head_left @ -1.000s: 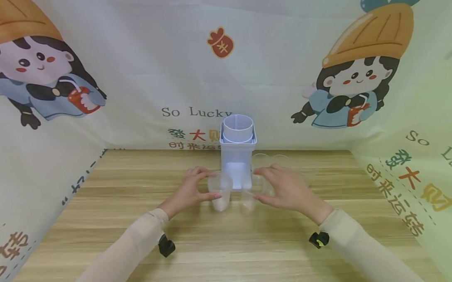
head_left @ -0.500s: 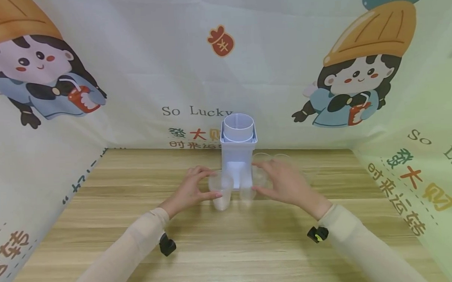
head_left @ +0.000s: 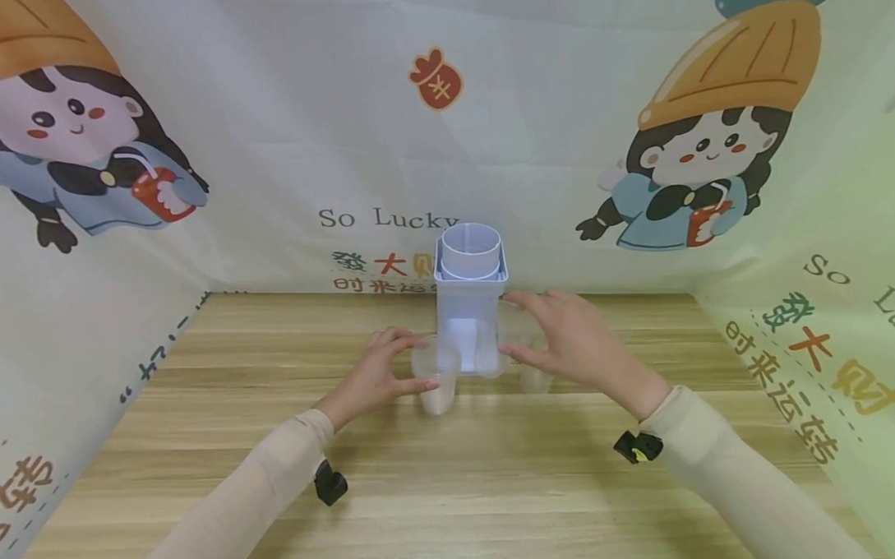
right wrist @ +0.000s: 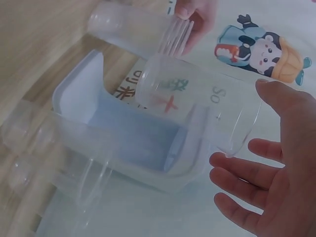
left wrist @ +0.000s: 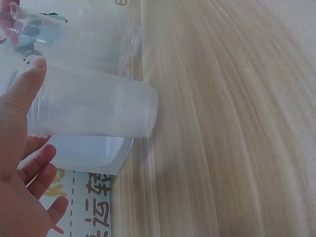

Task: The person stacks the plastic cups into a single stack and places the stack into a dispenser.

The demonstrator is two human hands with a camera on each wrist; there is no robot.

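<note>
My left hand (head_left: 373, 372) pinches a short stack of nested clear plastic cups (left wrist: 98, 106) near the rims, thumb on one side and fingers on the other. The stack is upright, low over the table. In my right hand (head_left: 575, 337) is a single clear plastic cup (right wrist: 197, 101), pinched at its rim between thumb and fingers. This cup is raised beside the stack, in front of a pale lavender cup dispenser (head_left: 466, 299). The dispenser has an upright round tube (head_left: 472, 254) at its top and an open recess below.
More clear cups (right wrist: 74, 148) stand to the dispenser's right, partly hidden by my right hand in the head view. A printed cloth wall (head_left: 288, 153) rises behind the wooden table (head_left: 440, 494) and along both sides.
My right hand has moved up and back with its cup, lifting it higher beside the stack. My left hand and its stack have barely moved.
</note>
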